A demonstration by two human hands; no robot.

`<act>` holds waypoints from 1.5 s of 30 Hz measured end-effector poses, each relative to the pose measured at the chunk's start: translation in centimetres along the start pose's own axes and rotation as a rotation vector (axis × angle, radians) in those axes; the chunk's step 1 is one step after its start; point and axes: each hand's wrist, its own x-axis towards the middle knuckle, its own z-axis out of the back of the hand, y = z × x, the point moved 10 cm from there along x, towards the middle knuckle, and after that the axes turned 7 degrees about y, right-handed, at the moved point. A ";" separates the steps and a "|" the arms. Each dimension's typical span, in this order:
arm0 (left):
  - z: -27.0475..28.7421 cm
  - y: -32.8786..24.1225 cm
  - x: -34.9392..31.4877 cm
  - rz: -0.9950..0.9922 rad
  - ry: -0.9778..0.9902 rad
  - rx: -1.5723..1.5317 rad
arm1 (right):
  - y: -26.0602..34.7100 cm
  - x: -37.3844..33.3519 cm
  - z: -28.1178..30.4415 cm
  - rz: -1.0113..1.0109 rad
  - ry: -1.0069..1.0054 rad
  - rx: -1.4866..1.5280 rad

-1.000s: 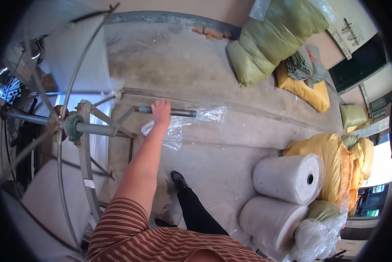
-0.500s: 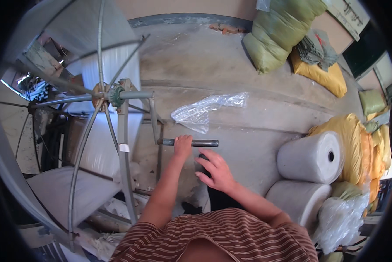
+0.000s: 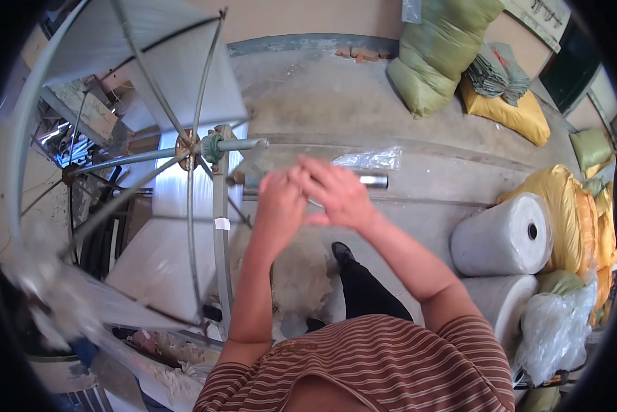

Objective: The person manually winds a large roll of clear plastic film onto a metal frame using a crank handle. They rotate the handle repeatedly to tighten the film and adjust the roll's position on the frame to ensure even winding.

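A metal crank handle [image 3: 375, 181], a grey pipe with a shiny end, sticks out to the right from the crank of a large spoked reel. My left hand [image 3: 281, 202] is closed around the pipe near its crank end. Close beside it, my right hand [image 3: 337, 196] lies over the same pipe, its fingers reaching toward the left hand and its thumb lower down. Motion smears the right fingers, so their grip is unclear. The reel's hub [image 3: 187, 150] and green bearing [image 3: 213, 147] sit left of my hands. White sheeting [image 3: 178, 247] hangs behind the spokes.
An upright metal post [image 3: 222, 268] carries the bearing. Clear plastic film [image 3: 373, 158] lies on the concrete floor beyond the handle. At right are white rolls [image 3: 490, 237], yellow sacks [image 3: 552, 199] and crumpled clear plastic [image 3: 555, 336]. A green sack [image 3: 435, 55] leans at the far wall.
The crank handle and my left hand have moved up and away from my body. My right hand has come from beside the handle onto it. The reel's spokes have turned.
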 end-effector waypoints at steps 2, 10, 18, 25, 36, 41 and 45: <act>4.0 -1.3 0.4 0.054 -0.107 -0.118 | -3.1 3.0 0.1 -0.049 0.043 -0.137; -2.0 3.9 -5.4 0.281 0.108 -0.431 | -18.3 14.8 -2.2 -0.248 0.095 -0.335; -6.1 12.8 -17.2 0.750 0.094 -0.514 | -35.1 16.4 -16.0 -0.432 0.414 -0.219; -9.4 16.7 -24.5 1.075 0.043 -0.526 | -41.0 7.3 -32.3 -0.558 0.702 -0.048; -10.0 13.6 -25.8 1.100 0.025 -0.502 | -27.5 -13.4 -42.5 -0.806 0.991 0.237; -8.2 10.6 -23.9 0.999 0.025 -0.447 | -18.2 -19.1 -39.3 -0.812 1.126 0.376; -7.0 7.2 -22.2 0.801 0.058 -0.385 | -10.1 -18.7 -32.4 -0.679 1.153 0.438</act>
